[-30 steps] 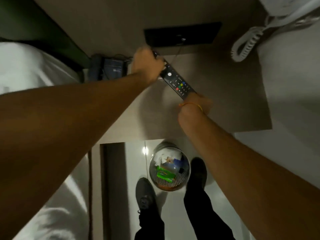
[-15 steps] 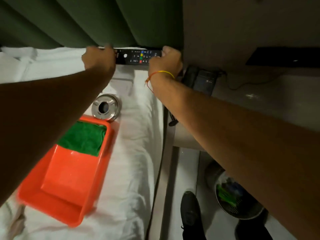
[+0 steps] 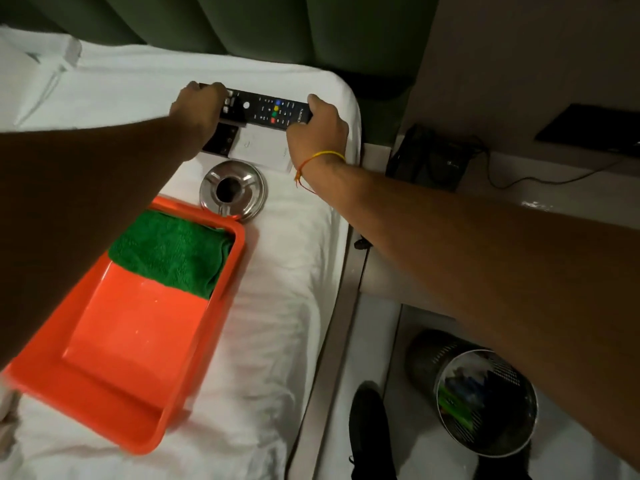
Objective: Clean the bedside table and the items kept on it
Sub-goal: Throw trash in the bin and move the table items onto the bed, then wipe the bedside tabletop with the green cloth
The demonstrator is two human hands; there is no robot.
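Observation:
A long black remote control [image 3: 268,110] with coloured buttons lies crosswise near the head of the white bed [image 3: 284,278]. My left hand [image 3: 197,114] grips its left end and my right hand [image 3: 317,133] grips its right end. Just below it lie a smaller black remote [image 3: 221,140] and a white pad [image 3: 263,150]. A round steel ashtray [image 3: 232,190] sits in front of those. An orange tray [image 3: 128,323] holding a folded green cloth [image 3: 169,252] lies on the bed at the left. The bedside table [image 3: 519,199] is at the right.
A black device [image 3: 429,157] with a cable stands on the bedside table beside the bed. A mesh bin [image 3: 485,400] with rubbish stands on the floor near my dark shoes [image 3: 370,431]. A green padded headboard [image 3: 277,32] runs behind the bed.
Both hands carried the long remote from the bedside table across to the bed and have lowered it down near the small remote and pad. My view swung left.

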